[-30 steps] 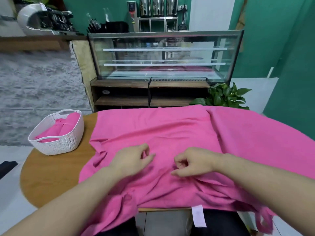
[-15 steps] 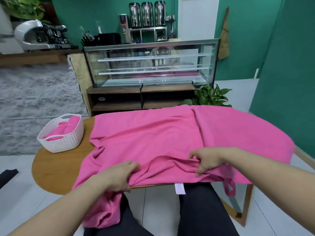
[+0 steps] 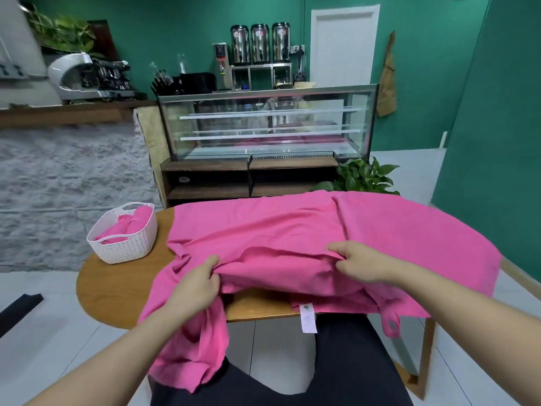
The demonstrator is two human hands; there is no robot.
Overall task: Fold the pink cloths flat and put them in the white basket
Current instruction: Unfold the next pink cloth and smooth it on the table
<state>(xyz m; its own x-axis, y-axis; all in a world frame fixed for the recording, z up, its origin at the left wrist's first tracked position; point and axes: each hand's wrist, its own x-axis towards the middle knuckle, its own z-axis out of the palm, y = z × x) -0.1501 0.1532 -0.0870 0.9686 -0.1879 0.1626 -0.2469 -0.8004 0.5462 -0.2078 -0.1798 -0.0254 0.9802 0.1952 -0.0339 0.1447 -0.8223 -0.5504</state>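
Cloth [image 3: 292, 238] lies long axis left-right on the surface [image 3: 117, 285] — left hand [image 3: 194, 284], right hand [image 3: 355, 263] both grip its near edge.

surface [image 3: 117, 291]: round wooden top, light wood leg at right
display case [image 3: 263, 124]: glass, 2 shelves inside, dark wooden shelving below
urns [image 3: 260, 43]: 3 steel dispensers on a rack behind the case
plant [image 3: 364, 177]: green, right of the case
door [image 3: 344, 45]: white, in the green wall
floor [image 3: 38, 332]: pale tiles
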